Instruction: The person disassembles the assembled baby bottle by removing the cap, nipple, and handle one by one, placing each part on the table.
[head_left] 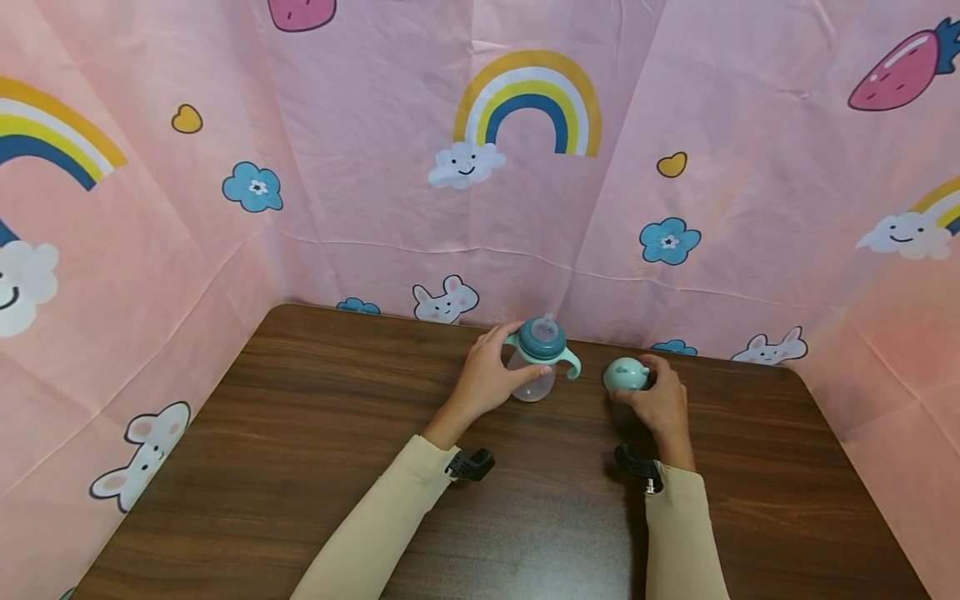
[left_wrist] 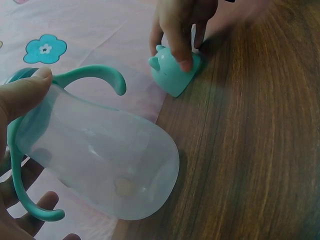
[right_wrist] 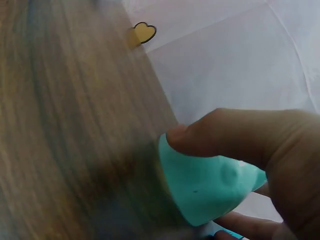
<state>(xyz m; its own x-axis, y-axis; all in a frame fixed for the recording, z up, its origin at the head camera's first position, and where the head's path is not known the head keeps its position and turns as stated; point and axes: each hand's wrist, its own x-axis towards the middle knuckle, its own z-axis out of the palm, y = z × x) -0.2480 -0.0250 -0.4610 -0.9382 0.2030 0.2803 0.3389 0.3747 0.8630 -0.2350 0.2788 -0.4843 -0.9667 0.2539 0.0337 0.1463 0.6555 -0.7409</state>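
Observation:
A baby bottle [head_left: 534, 379] with a clear body, a dark teal collar with a teat on top, and two mint handles stands near the back of the table. My left hand [head_left: 491, 371] grips it around its upper part, thumb across the front. To its right is a mint domed cap [head_left: 626, 374] with small ear-like bumps. My right hand [head_left: 663, 404] pinches this cap between thumb and fingers, its rim down at the tabletop. In the left wrist view the bottle body [left_wrist: 110, 155] looks see-through, with no contents that I can make out.
Both things are on a dark wood-grain table [head_left: 300, 450], close to its back edge. A pink cloth [head_left: 375, 167] printed with rainbows, flowers and rabbits hangs behind and along both sides. Black wrist straps [head_left: 470, 464] sit over beige sleeves [head_left: 367, 525].

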